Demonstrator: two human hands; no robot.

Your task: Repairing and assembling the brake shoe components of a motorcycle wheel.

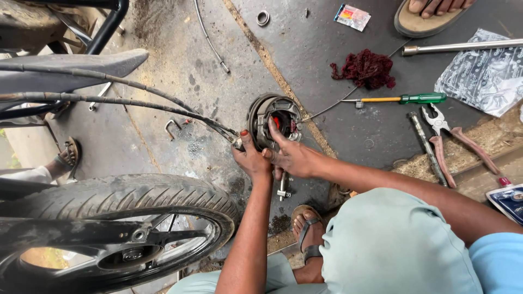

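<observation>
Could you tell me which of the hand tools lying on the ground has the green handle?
The screwdriver, lying beside the dark red rag. The pliers below it have reddish grips instead.
</observation>
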